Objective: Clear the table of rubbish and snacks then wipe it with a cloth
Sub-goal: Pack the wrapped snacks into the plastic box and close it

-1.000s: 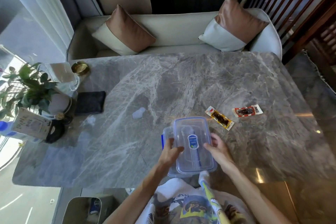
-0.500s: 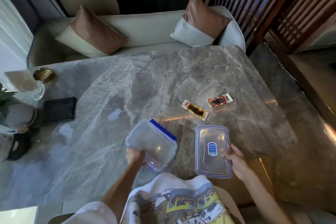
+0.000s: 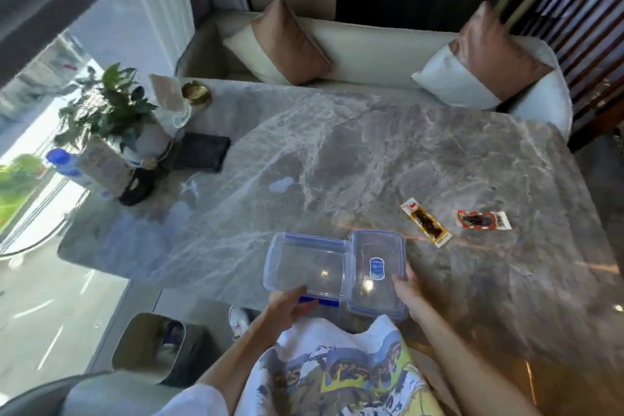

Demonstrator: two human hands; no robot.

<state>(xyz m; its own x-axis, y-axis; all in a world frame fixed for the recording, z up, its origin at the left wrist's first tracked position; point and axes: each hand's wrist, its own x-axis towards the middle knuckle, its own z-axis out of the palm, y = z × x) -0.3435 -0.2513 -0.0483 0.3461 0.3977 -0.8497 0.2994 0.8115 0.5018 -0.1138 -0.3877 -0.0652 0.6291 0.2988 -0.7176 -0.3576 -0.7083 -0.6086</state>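
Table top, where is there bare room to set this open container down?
The marble table is bare between the black wallet and the two snack packets. The far left corner is crowded around the potted plant.

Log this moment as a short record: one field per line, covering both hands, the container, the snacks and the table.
left hand: grips near edge of clear plastic container
right hand: holds the lid by its right edge
container: open, looks empty, blue clips, lid beside it on the right
snacks: two sealed packets, yellow-edged snack packet and red-edged snack packet, right of the lid
spill: pale patch mid-table
table: grey marble table; black cloth and potted plant at left
bin: on floor, near left
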